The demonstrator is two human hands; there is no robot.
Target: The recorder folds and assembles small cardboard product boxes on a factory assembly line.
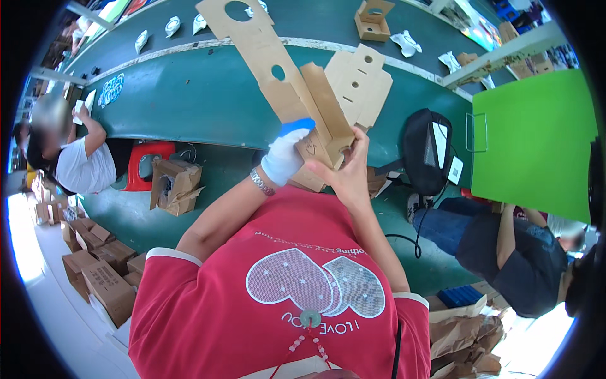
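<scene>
The white-gloved left hand point(284, 158) and bare right hand point(348, 177) grip a brown cardboard box point(287, 98) with their fingers, over the green tabletop's point(189, 107) near edge. Some walls stand folded; the long holed flap appears unfolded.

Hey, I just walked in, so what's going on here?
Someone in a red shirt is holding a partly folded cardboard box between two hands: the left hand in a white and blue glove, the right hand bare. The box's long panel stands open. Another cardboard piece shows just behind it, over the green table.
</scene>
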